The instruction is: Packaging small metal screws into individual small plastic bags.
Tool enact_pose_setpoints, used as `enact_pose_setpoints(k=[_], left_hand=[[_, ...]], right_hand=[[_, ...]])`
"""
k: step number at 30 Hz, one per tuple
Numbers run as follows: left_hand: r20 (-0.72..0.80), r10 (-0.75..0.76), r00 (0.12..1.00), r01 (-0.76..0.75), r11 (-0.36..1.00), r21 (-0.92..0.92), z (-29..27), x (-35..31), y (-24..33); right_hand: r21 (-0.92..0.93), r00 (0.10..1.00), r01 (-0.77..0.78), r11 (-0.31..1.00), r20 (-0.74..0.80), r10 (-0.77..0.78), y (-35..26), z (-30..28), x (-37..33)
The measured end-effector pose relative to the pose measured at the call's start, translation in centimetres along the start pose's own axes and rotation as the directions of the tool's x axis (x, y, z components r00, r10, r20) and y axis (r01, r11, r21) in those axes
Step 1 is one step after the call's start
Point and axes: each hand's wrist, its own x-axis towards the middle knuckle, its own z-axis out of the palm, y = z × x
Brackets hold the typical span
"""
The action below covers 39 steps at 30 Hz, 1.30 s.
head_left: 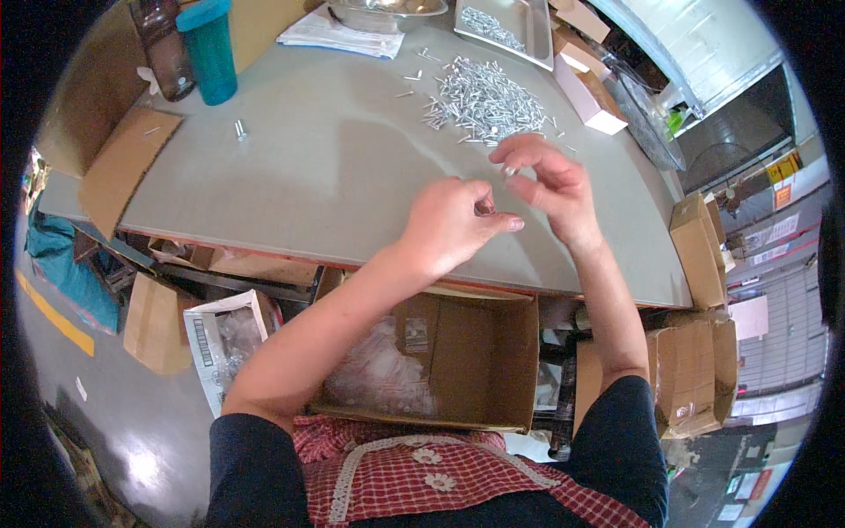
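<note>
Over the near part of the grey table (290, 176), my left hand (451, 220) is closed, its fingers curled in and its thumb pointing right. Whatever lies inside those fingers is hidden. Just to its right, my right hand (556, 187) is raised, thumb and fingertips pinched around a small silver metal piece (510, 172), apparently a screw. The two hands are close together but apart. Behind them spreads a loose pile of silver screws (493, 99), with a few strays at its edges. Two more screws (240, 130) stand off to the left.
At the back are a metal tray (543, 55) with more screws, a metal bowl (387, 11) and papers (339, 40). A teal bottle (209, 62) stands back left near a cardboard flap (132, 163). Below the table edge, an open carton (488, 352) holds clear plastic bags (383, 374).
</note>
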Motion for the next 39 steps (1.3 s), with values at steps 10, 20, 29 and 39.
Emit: enact_pose_setpoints(k=[10,20,29,39], left_hand=[[0.198,0.079,0.977,-0.038,0.979,-0.199,-0.5,-0.6,1.1],[0.164,0.127,0.978,-0.020,0.844,-0.535,0.3,-1.2,1.6],[0.283,0.061,0.957,0.048,0.931,-0.363,1.9,-3.0,5.1],[0.465,0.098,0.880,0.197,0.815,-0.545,5.1,-5.5,6.8]], right_hand=[[-0.487,0.944,0.272,0.830,0.302,-0.132,-3.7,-0.4,-1.4],[-0.281,0.951,-0.297,0.913,-0.174,0.256,-6.1,-0.3,-7.1],[0.004,0.844,-0.520,0.854,-0.151,0.515,-9.2,0.1,-11.1],[0.336,0.828,-0.501,0.798,-0.081,0.554,-9.5,0.5,-17.0]])
